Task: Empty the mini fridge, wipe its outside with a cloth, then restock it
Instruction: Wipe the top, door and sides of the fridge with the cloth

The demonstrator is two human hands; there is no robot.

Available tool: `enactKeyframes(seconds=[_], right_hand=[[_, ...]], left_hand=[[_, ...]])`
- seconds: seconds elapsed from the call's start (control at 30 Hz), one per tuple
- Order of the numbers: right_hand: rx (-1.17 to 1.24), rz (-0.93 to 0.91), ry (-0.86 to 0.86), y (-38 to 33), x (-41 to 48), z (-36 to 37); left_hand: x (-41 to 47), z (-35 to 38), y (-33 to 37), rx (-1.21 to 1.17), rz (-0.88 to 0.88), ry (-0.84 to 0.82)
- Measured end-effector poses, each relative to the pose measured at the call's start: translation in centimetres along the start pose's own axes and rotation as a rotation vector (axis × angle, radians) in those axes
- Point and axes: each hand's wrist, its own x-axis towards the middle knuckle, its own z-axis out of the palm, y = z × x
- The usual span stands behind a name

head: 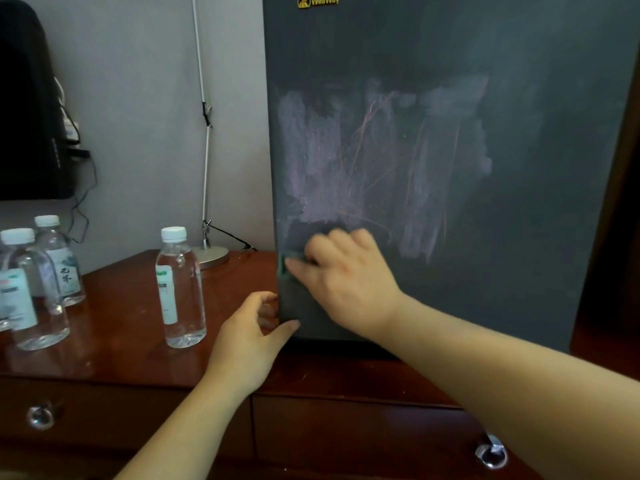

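Note:
The dark grey mini fridge [519,168] stands shut on a wooden dresser, its door streaked with wet wipe marks. My right hand [346,271] presses a green cloth [283,266] against the lower left of the door; only a sliver of the cloth shows past my fingers. At the door's bottom left corner, my left hand [249,327] grips the edge, thumb on the front and fingers curled round the side. Three clear water bottles stand on the dresser to the left: one near the fridge [180,289], two at the far left [31,292] [60,261].
The wooden dresser top [121,323] has drawers with round metal knobs [491,453] below. A desk lamp with a thin white pole and round base [211,256] stands behind the bottles. A black appliance with cables [31,133] sits at the far left.

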Motion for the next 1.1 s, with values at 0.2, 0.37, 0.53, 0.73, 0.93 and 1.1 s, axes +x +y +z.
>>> enactKeyframes(seconds=[0.2,0.37,0.53,0.73,0.93,1.1], right_hand=[[-0.042,0.053,0.046,1.5,2.7,0.0],[0.032,0.028,-0.013,-0.6,0.6,0.3],[0.116,-0.19,-0.218,-2.0,-5.1,0.6],[0.1,-0.284,-0.175,-1.2,-3.1,0.4],[0.087,-0.121,-0.092,-2.9,-3.0,1.6],[0.01,-0.107,-0.041,-1.4,-1.7,0.9]], left_hand=[[0.2,0.0,-0.2,-0.043,-0.059,-0.041],[0.2,-0.5,-0.2,-0.08,-0.076,-0.079],[0.3,-1.2,-0.7,-0.113,-0.066,-0.161],[0.3,-1.5,-0.9,-0.169,-0.081,-0.189],[0.3,-1.4,-0.9,-0.208,-0.103,-0.168],[0.2,-1.6,-0.3,-0.243,-0.118,-0.184]])
